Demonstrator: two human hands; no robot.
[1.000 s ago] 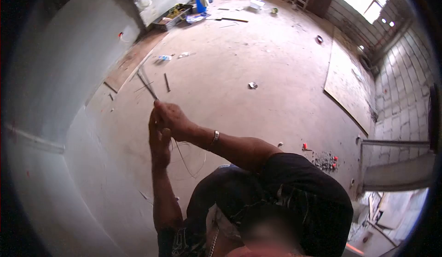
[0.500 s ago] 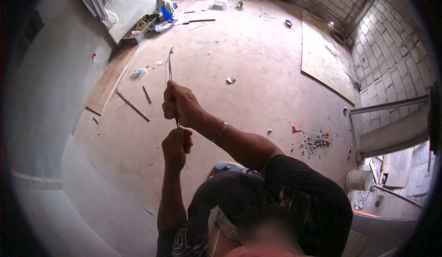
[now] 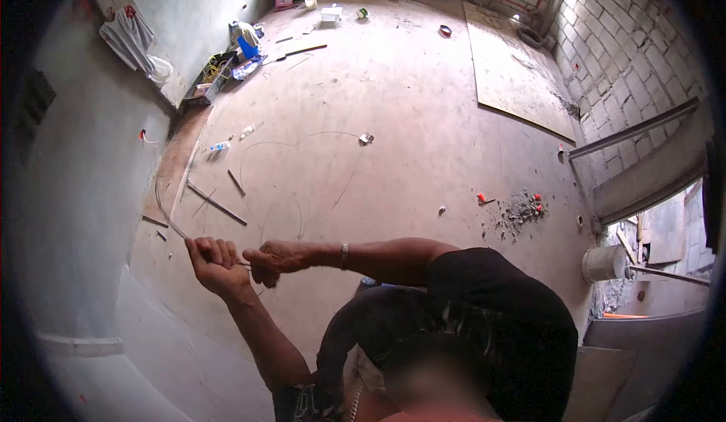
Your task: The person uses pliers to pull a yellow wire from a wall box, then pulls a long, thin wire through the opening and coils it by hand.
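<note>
My left hand is closed around a thin bundle of wire, which curves out past it toward the upper left. Close beside it, my right hand is also closed, gripping the same wire just to the right. A short stretch of strands shows between the two fists. Thin loose wire arcs over the floor beyond my hands. A metal-banded watch is on my right wrist.
Metal bars and a plastic bottle lie on the floor at left. A tool tray stands by the wall. Rubble, a bucket and a large board are at right.
Both hands have moved lower and left, from one above the other to side by side. The wire bundle has swung from pointing straight ahead to the left. The view has shifted slightly.
</note>
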